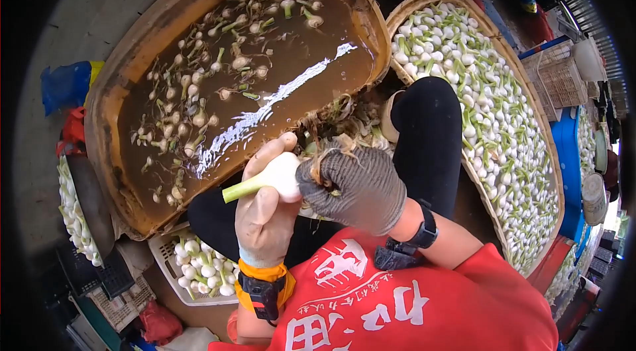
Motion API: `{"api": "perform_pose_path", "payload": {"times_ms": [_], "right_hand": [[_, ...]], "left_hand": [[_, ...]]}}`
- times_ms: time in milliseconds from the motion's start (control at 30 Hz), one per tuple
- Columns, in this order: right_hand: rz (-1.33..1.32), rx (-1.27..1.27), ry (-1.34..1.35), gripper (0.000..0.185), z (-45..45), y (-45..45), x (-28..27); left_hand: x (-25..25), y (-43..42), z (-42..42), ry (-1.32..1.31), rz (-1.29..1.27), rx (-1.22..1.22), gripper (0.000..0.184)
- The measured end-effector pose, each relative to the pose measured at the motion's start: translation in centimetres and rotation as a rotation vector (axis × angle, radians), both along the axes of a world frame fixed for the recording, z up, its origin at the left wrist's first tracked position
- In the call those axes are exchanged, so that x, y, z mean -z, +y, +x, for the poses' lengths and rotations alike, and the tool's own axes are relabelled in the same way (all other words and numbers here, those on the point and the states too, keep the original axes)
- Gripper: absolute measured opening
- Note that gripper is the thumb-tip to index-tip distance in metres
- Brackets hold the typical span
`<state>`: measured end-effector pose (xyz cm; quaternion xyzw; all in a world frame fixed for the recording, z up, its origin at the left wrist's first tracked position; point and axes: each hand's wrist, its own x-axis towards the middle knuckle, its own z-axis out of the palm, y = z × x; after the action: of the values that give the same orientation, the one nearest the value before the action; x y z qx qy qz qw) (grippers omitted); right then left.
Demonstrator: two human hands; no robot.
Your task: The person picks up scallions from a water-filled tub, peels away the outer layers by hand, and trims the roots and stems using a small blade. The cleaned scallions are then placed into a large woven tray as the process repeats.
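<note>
A white garlic bulb [284,177] with a short green stem pointing left lies between my two hands. My left hand [266,208], in a pale glove, grips the bulb and its stem from below. At the bulb's right side, my right hand [354,185], in a grey ribbed glove, has its fingers curled in, with brown peel between and over them. Loose brown peelings [341,116] are heaped just beyond my hands.
A large tub [106,109] of brown water with floating unpeeled bulbs stands ahead on the left. To the right is a long woven tray [555,172] of white bulbs. A white basket [173,283] of bulbs sits lower left. My bent knee [429,109] rises between tub and tray.
</note>
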<state>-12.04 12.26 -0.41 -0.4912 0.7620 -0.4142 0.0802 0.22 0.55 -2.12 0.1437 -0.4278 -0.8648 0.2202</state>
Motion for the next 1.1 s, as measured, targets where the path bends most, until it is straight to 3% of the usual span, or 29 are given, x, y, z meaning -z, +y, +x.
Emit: {"api": "perform_pose_path", "payload": {"times_ms": [67,133,167,233,267,333,400,433,467,533,600,767,867,933,1000,1067,1100], "right_hand": [[-0.018,-0.052,0.007,0.016,0.4,-0.5,-0.3],[-0.147,-0.011,-0.159,0.014,0.3,-1.0,-0.9],[-0.319,0.112,-0.181,0.012,-0.6,-1.8,-1.0],[-0.283,0.364,-0.177,0.011,-4.6,-3.3,-0.2],[-0.178,0.442,0.167,0.012,-7.0,-3.5,1.5],[-0.172,0.312,-0.236,0.016,-7.2,-3.1,2.0],[-0.229,0.018,-0.062,0.017,-4.0,-1.7,0.8],[-0.253,-0.075,0.217,0.021,-2.6,-1.4,1.5],[-0.174,-0.018,0.025,0.029,-1.1,-1.4,0.9],[0.040,-0.022,0.101,0.027,0.2,-0.8,0.3],[-0.014,-0.026,0.157,0.026,0.0,-0.9,0.8],[-0.037,-0.014,0.222,0.019,0.4,-1.5,-0.4],[-0.105,0.017,0.096,0.016,0.0,-2.1,-0.8],[-0.329,0.217,-0.028,0.012,-2.5,-3.3,-0.7],[-0.399,0.296,-0.134,0.011,-5.9,-3.7,-0.1],[-0.242,0.340,0.513,0.012,-9.9,-3.7,5.4],[0.119,0.255,0.490,0.017,-8.4,-3.1,3.8]], "left_hand": [[-0.1,0.0,0.1,0.082,-0.063,-0.033,0.063],[-0.3,-0.1,0.0,0.030,-0.098,-0.088,0.061],[-0.4,-0.2,0.0,0.157,0.062,-0.020,0.059],[-0.7,-0.4,0.2,0.302,0.241,0.053,0.057],[-1.1,-0.1,0.1,0.305,0.236,0.052,0.057],[-2.0,0.4,-0.5,0.167,0.212,-0.181,0.056],[-1.6,0.2,-0.5,0.118,0.170,-0.226,0.056],[-1.3,-0.1,-0.5,0.092,0.096,-0.251,0.056],[-1.0,-0.2,-0.6,0.065,0.023,-0.271,0.055],[-0.8,-0.1,-1.1,0.019,-0.041,-0.292,0.055],[-1.1,0.1,-1.4,-0.068,-0.254,-0.319,0.055],[-1.2,-0.3,-1.1,-0.057,-0.344,-0.263,0.056],[-1.8,-0.4,-1.2,0.007,-0.189,-0.269,0.062],[-2.2,-0.7,-0.9,0.178,0.022,-0.210,0.070],[-2.5,-0.9,-0.7,0.204,0.063,-0.223,0.079],[-2.6,-1.3,-0.7,0.309,0.058,-0.217,0.082],[-2.4,-1.6,-0.7,0.328,0.012,-0.200,0.084]]}}
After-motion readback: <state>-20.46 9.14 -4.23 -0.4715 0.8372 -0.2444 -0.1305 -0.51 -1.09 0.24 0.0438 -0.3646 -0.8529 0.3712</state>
